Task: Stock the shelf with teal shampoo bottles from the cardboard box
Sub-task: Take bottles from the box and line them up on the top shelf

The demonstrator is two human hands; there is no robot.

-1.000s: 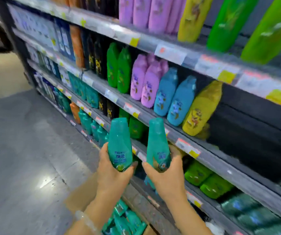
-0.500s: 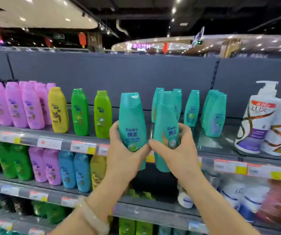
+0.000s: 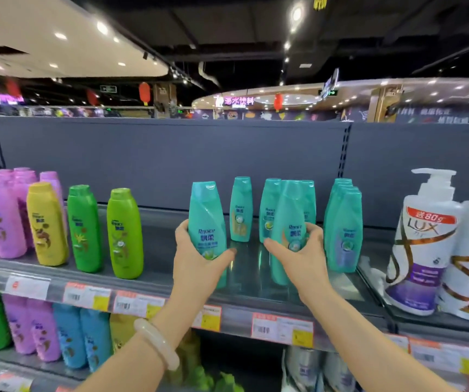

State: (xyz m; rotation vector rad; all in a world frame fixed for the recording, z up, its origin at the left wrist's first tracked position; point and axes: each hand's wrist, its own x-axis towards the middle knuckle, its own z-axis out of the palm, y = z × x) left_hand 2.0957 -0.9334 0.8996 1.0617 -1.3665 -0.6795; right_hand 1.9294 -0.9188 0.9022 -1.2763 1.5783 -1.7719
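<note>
A: Well, we hold one teal plastic shampoo bottle in each hand over the grey metal top shelf (image 3: 256,278). Our left hand (image 3: 196,261) has its fingers and thumb curled round the left teal bottle (image 3: 208,222), and our right hand (image 3: 301,256) is wrapped round the lower part of the right teal bottle (image 3: 290,219). Both bottles are upright, near the front of the shelf.

B: How far are we, do we think?

A: Somewhere in the middle, we judge. Several teal bottles already stand at the back — a single one (image 3: 241,209), a small group (image 3: 270,205) behind our right bottle, and a front-to-back row (image 3: 343,227) just to the right. Bare shelf shows in front of them and to the left, up to the lime green bottle (image 3: 124,233), so there is room for more. The two bottles in our hands are not yet let go.

B: And what can we not see?

A: The cardboard box is not in view, so we cannot say how many bottles are left. Whether the two bottles already touch the shelf is hidden by our hands. How many stand in the right row is hard to count, because they overlap. The white pump bottles (image 3: 423,244) at the right are cut off by the edge, and the price tags (image 3: 281,329) are too blurred to read.
</note>
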